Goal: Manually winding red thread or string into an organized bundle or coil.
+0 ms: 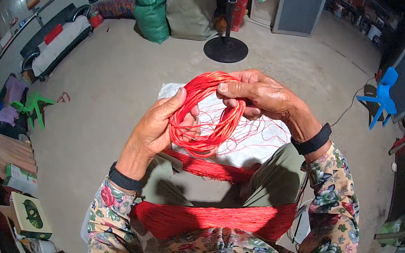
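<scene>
A round coil of red cord point(198, 85) is held up in front of me between both hands. My left hand point(165, 123) grips its left side, with the thumb outside and fingers through the loop. On the upper right, my right hand point(256, 93) pinches the coil between thumb and fingers. Loose red strands cross the ring and trail to its right. Below, a thick bundle of red cords point(216, 170) stretches between my knees, and a wider red band of cords point(219, 218) lies across my lap. A white sheet point(220, 148) lies on the floor beyond my knees.
Ahead on the concrete floor stand a black fan point(226, 49), a green sack point(151, 8) and a large grey-beige bag point(193, 7). A blue chair point(382, 97) is at the right, a green stool point(34, 108) at the left. Boxes point(29, 215) line the lower left.
</scene>
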A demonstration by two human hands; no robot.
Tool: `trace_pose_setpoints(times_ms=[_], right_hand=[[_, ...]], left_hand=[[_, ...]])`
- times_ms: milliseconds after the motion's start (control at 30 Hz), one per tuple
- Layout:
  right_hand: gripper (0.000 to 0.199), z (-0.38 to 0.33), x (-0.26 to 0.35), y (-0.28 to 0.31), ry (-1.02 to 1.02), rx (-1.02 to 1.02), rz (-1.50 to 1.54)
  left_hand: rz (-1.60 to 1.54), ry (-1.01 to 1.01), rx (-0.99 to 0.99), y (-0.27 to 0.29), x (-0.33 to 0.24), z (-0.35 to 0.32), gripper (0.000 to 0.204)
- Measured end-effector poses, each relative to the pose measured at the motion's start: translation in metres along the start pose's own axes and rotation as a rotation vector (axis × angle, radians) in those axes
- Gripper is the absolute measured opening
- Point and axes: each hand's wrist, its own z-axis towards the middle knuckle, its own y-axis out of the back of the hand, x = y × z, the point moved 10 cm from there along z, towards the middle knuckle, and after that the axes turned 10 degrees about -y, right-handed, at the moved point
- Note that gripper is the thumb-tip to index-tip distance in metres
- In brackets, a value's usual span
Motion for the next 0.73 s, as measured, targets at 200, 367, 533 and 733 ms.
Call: trace_pose_setpoints(times_ms=[200,367,533,733], right_hand=[[0.027,0.003,-0.004,0.000,-0.036,0.011,-0.025],[0.026,-0.002,-0.002,0.000,0.017,0.013,-0.061],[0.023,-0.004,-0.001,0.000,0.021,0.017,-0.056],[0.025,-0.011,0.001,-0.006,0.004,0.001,-0.085]], left_hand=[[0.004,0.029,-0.002,0.006,0.007,-0.002,0.052],[-0.009,-0.014,0.126,-0.006,0.004,-0.004,0.052],[0.148,-0.071,0.269,-0.018,0.000,-0.006,0.068],[0.238,-0.046,0.338,-0.022,0.003,-0.010,0.086]])
